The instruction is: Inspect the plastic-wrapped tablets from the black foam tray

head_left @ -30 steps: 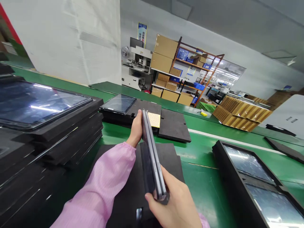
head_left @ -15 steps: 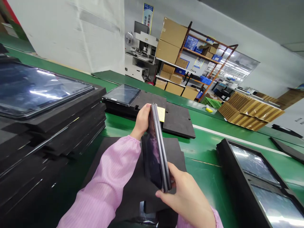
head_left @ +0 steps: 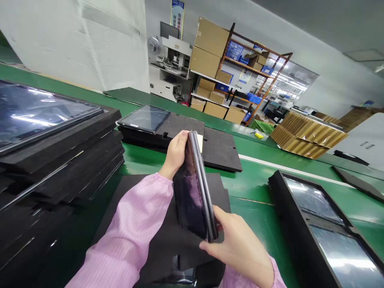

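Observation:
Two tablets (head_left: 193,200) stand on edge, pressed face to back, with their slim grey sides and speaker holes toward me. One dark, glossy screen faces left and reflects a purple sleeve. At the far end, my left hand (head_left: 175,155) is closed around the tablets' upper edge. My right hand (head_left: 240,242) grips the near lower corner, thumb below and fingers behind. Beneath them lies a black foam sheet (head_left: 129,216) on the green bench. A pale yellow label or card (head_left: 200,142) shows just behind the far end of the tablets.
At left rises a tall stack of black foam trays (head_left: 99,140) topped by a large tablet (head_left: 45,108). Another tablet (head_left: 147,118) rests on foam ahead. On the right, a black foam tray (head_left: 282,216) holds two screens. Corrugated cardboard dividers (head_left: 306,136) stand at the far right.
Both hands keep their grip on the tablets, which have turned slightly so more of the left-facing screen shows. The camera view has shifted a little, moving the background leftward.

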{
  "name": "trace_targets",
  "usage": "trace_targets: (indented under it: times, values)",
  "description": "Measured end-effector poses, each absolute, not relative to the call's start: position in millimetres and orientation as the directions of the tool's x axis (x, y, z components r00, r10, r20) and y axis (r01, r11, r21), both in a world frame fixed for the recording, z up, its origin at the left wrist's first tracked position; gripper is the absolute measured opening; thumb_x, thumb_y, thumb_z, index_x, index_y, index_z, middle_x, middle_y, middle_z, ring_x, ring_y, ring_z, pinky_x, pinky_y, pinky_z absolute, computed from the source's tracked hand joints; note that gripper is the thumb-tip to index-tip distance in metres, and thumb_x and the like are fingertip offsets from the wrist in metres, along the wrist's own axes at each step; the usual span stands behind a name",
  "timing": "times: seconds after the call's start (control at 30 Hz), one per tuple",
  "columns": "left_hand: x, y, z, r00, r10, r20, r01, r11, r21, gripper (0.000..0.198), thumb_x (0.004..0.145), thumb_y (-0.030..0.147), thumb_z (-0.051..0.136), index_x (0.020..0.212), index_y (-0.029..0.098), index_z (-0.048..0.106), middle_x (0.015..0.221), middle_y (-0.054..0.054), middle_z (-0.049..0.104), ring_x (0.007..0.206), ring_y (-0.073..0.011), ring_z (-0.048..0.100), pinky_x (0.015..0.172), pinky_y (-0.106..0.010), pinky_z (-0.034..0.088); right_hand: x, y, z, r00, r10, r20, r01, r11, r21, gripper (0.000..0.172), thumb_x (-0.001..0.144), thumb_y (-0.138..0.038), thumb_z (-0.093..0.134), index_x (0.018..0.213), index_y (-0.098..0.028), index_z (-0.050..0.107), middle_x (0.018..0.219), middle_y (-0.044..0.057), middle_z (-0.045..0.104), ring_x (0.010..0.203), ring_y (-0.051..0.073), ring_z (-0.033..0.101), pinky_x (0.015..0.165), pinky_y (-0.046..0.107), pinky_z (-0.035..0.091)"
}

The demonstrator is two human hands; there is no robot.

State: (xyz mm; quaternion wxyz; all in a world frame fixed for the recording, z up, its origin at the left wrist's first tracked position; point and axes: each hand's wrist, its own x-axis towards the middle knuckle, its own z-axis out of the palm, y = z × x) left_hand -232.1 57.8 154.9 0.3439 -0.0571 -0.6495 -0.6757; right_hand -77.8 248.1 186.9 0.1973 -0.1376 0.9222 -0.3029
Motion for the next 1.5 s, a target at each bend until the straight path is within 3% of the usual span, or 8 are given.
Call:
trace_targets:
  times: [0.57, 0.87, 1.0, 1.1, 1.2, 1.3, 1.37, 1.5]
  values:
    - [-225, 66, 162, -0.750, -0.298, 0.590, 0.559, 0.190, 0.807, 0.054, 0.092, 0.068, 0.037, 0.079, 0.022, 0.063, 0.089, -0.007, 0.073, 0.091, -0.0241, 0.067, 0.089, -0.036, 0.052, -79, 262, 189, -0.878, -0.376, -0.295, -0.161, 0.815, -0.557, 0.029, 0.067, -0.014, 0.079, 0.081, -0.022, 0.056, 0.076, -0.006, 0.068, 0.072, 0.017, 0.062, 0.067, 0.025, 0.043]
    - [-223, 68, 162, -0.753, -0.307, 0.582, 0.555, 0.177, 0.812, 0.053, 0.093, 0.065, 0.039, 0.084, 0.021, 0.066, 0.093, -0.008, 0.074, 0.094, -0.0245, 0.068, 0.091, -0.036, 0.051, -85, 269, 190, -0.827, -0.505, -0.247, -0.257, 0.730, -0.633, 0.033, 0.063, -0.014, 0.088, 0.086, -0.022, 0.065, 0.077, -0.005, 0.069, 0.072, 0.016, 0.061, 0.067, 0.023, 0.044]
    - [-222, 70, 162, -0.746, -0.337, 0.575, 0.558, 0.155, 0.815, 0.055, 0.091, 0.069, 0.040, 0.083, 0.022, 0.067, 0.091, -0.007, 0.074, 0.092, -0.0241, 0.068, 0.088, -0.035, 0.053, -92, 276, 194, -0.737, -0.649, -0.191, -0.256, 0.528, -0.810, 0.012, 0.084, -0.020, 0.072, 0.095, -0.021, 0.070, 0.084, -0.003, 0.072, 0.076, 0.017, 0.067, 0.076, 0.024, 0.051]
    - [-220, 71, 162, -0.750, -0.353, 0.560, 0.547, 0.145, 0.824, 0.057, 0.090, 0.071, 0.040, 0.084, 0.021, 0.067, 0.090, -0.007, 0.074, 0.090, -0.0237, 0.068, 0.087, -0.034, 0.053, -92, 280, 191, -0.699, -0.702, -0.133, -0.236, 0.403, -0.884, 0.022, 0.096, -0.022, 0.053, 0.105, -0.022, 0.073, 0.093, 0.000, 0.074, 0.083, 0.017, 0.069, 0.081, 0.026, 0.054]
    - [-220, 72, 163, -0.751, -0.337, 0.568, 0.555, 0.145, 0.819, 0.057, 0.089, 0.072, 0.041, 0.081, 0.021, 0.066, 0.087, -0.007, 0.073, 0.090, -0.0237, 0.068, 0.087, -0.034, 0.053, -82, 278, 171, -0.767, -0.641, 0.001, -0.249, 0.297, -0.922, 0.031, 0.101, -0.030, 0.048, 0.118, -0.026, 0.073, 0.118, 0.002, 0.072, 0.110, 0.020, 0.066, 0.103, 0.033, 0.050]
    - [-220, 73, 163, -0.743, -0.342, 0.575, 0.563, 0.145, 0.814, 0.055, 0.089, 0.072, 0.042, 0.077, 0.022, 0.064, 0.083, -0.006, 0.070, 0.089, -0.0239, 0.067, 0.087, -0.034, 0.053, -65, 268, 138, -0.889, -0.448, 0.093, -0.182, 0.159, -0.970, 0.038, 0.103, -0.045, 0.046, 0.130, -0.030, 0.068, 0.135, 0.004, 0.065, 0.133, 0.023, 0.054, 0.118, 0.042, 0.037]
    - [-219, 74, 163, -0.737, -0.365, 0.569, 0.562, 0.137, 0.815, 0.055, 0.088, 0.072, 0.042, 0.076, 0.023, 0.063, 0.082, -0.006, 0.069, 0.089, -0.0240, 0.067, 0.087, -0.034, 0.053, -53, 260, 118, -0.948, -0.297, 0.110, -0.138, 0.075, -0.988, 0.045, 0.103, -0.053, 0.043, 0.136, -0.031, 0.063, 0.136, 0.005, 0.065, 0.134, 0.024, 0.054, 0.119, 0.043, 0.037]
    - [-215, 78, 165, -0.749, -0.365, 0.553, 0.559, 0.099, 0.823, 0.053, 0.088, 0.070, 0.044, 0.075, 0.023, 0.062, 0.077, -0.005, 0.065, 0.087, -0.0238, 0.066, 0.087, -0.034, 0.053, -40, 250, 105, -0.978, -0.192, 0.085, -0.112, 0.130, -0.985, 0.056, 0.098, -0.065, 0.043, 0.132, -0.028, 0.066, 0.130, 0.009, 0.069, 0.125, 0.027, 0.062, 0.112, 0.044, 0.047]
